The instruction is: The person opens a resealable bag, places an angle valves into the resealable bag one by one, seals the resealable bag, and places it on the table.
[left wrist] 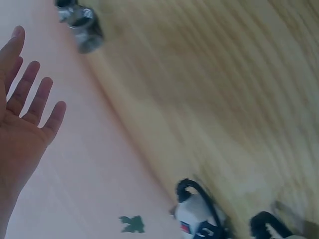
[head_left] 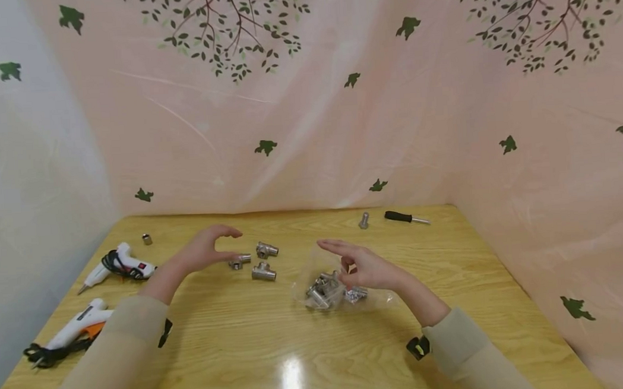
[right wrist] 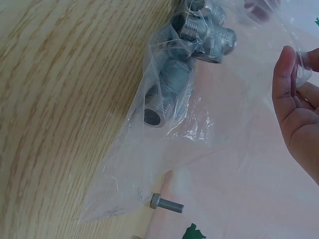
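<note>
Plastic bag (right wrist: 122,179), pinched by the right hand (head_left: 369,268), sits well inside the table edges (head_left: 497,266); the left hand (head_left: 205,248) spreads wide.

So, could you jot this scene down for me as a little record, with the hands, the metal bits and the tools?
Left hand: fingers spread, holding nothing, near the loose fittings
Right hand: pinches the bag
Bag: clear plastic, metal fittings inside, count unclear
Loose fittings: three, on the table, left of the bag
Glue guns: two, white, at the table's left
Far left: metal piece
Far right: bolt, then screwdriver with black handle
</note>
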{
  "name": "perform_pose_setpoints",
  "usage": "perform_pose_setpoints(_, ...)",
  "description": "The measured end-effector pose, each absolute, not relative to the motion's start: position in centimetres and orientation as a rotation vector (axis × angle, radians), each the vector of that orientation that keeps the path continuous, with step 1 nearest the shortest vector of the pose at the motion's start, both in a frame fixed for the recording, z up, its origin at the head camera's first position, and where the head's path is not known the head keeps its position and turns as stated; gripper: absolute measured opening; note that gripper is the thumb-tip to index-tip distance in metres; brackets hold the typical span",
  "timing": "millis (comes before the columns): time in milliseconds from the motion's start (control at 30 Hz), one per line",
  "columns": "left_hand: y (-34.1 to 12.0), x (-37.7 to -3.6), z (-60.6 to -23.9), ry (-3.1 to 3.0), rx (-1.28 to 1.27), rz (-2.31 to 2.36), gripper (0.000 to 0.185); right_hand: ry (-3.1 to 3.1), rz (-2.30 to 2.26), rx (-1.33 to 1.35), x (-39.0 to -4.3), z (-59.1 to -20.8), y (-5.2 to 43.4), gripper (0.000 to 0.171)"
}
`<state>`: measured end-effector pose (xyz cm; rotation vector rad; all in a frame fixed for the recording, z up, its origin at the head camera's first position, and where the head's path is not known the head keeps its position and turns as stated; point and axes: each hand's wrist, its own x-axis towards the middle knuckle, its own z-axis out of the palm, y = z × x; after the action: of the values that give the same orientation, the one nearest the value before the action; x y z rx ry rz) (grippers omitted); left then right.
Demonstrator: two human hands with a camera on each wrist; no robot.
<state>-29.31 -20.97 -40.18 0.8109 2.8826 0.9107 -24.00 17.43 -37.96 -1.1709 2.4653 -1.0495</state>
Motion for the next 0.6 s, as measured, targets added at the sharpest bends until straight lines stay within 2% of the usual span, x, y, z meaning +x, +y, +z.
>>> perform_pose_setpoints(333,-22.7,-30.5,-43.2,2.789,0.700,0.836,0.046,2.468,-1.050,-1.171,-24.1,-38.0,17.5,0.072)
perform_pose_setpoints(600,-22.2,-30.8,-44.1,2.763,0.761,0.873,0.027,2.471,-1.052,-1.160,-24.1,-38.2,17.5,0.071)
